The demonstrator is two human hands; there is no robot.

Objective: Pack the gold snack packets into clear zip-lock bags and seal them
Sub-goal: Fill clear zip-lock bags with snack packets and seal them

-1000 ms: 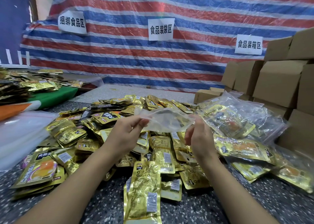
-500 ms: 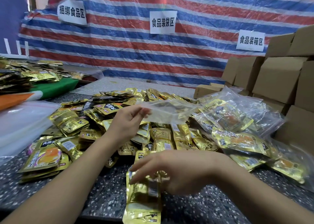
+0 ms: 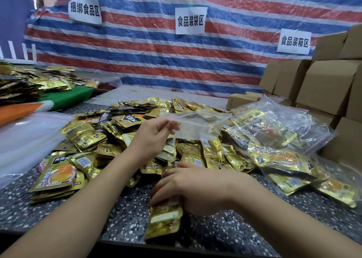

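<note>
Gold snack packets (image 3: 188,155) lie heaped across the middle of the dark speckled worktop (image 3: 121,218). The left hand (image 3: 151,135) pinches one corner of an empty clear zip-lock bag (image 3: 197,125), holding it up over the heap. The right hand (image 3: 197,189), nearer, curls its fingers round a small stack of packets (image 3: 165,218) at the worktop's near edge. To the right lie filled bags (image 3: 278,140), with brown cardboard boxes (image 3: 325,87) beyond them at the far right.
</note>
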